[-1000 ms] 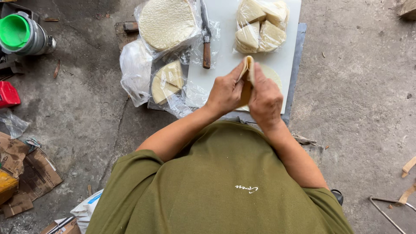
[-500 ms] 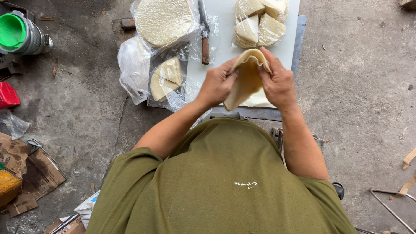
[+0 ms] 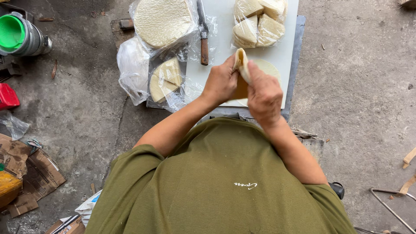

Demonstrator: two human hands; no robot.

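Both my hands pinch one thin, pale, round wrapper sheet (image 3: 241,65), folded and held upright between them over a white cutting board (image 3: 221,43). My left hand (image 3: 221,82) grips its left side, my right hand (image 3: 263,93) its right. Under my hands a stack of round wrappers (image 3: 268,68) lies flat on the board. A wooden-handled knife (image 3: 203,37) rests on the board just left of my hands. Cut wedge-shaped wrappers in plastic (image 3: 258,24) sit at the board's far right.
A bagged stack of round wrappers (image 3: 162,21) and a bag of cut wedges (image 3: 164,80) lie left of the board. A green-lidded metal container (image 3: 19,34), a red object (image 3: 8,96) and torn cardboard (image 3: 26,169) are on the concrete floor at left. Metal wire (image 3: 390,203) lies at bottom right.
Half a second ago the sheet was spread open between my hands; now it is folded and held upright again. Both hands have drawn closer together.
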